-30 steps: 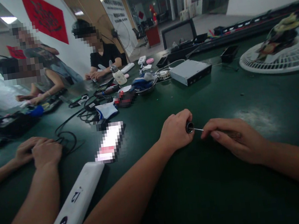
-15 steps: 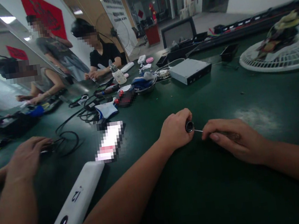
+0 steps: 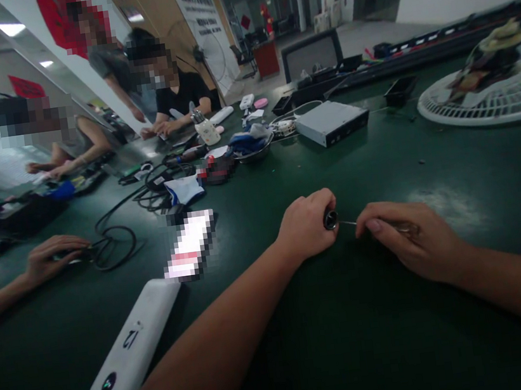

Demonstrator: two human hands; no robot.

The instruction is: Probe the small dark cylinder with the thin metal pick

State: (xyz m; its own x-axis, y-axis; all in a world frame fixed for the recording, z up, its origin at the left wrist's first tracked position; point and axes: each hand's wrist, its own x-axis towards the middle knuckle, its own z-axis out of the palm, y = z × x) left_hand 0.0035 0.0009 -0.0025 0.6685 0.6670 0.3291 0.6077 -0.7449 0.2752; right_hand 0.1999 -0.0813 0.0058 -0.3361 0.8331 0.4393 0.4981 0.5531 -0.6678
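Steel pin: we clenched its dark end in our left hand.
Right hand: pinched its far end.

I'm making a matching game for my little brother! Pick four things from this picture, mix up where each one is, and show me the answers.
Things:
1. Left hand
2. Right hand
3. Flat silver metal box
4. Round white grille

Places:
A. Holding the end of a thin metal rod
B. At the far right of the green table, with a dark bundle on it
C. Closed around a small dark round piece
D. Just left of the grille, beyond the hands

Pairs: 1-C, 2-A, 3-D, 4-B
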